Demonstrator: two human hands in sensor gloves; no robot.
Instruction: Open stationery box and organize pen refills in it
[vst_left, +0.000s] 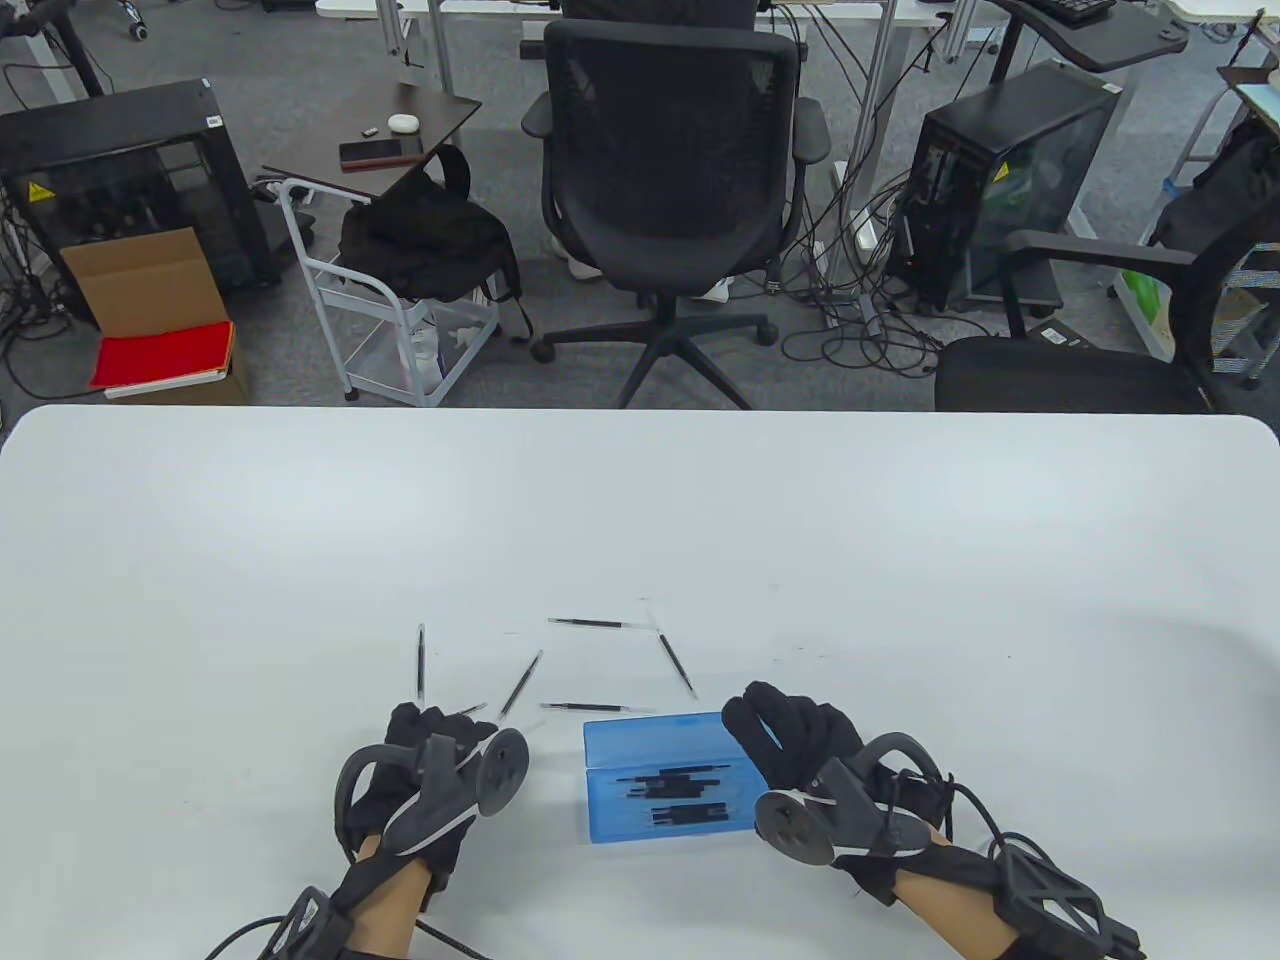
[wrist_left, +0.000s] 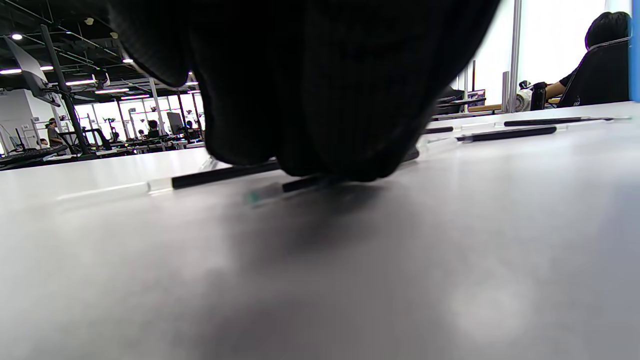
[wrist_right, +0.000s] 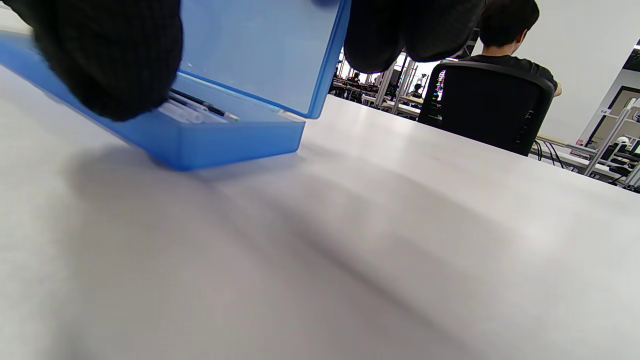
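Note:
The blue stationery box lies open near the table's front edge, its lid raised, with several refills in the base. My right hand holds its right end, thumb on the base rim and fingers behind the lid. My left hand, left of the box, has its fingertips down on a black pen refill lying on the table, curled around it. Loose refills lie beyond: one upright, one slanted, one at the far side, one diagonal, one just behind the box.
The white table stretches wide beyond the refills. Behind its far edge stand a black office chair, a second chair at the right and a white trolley at the left.

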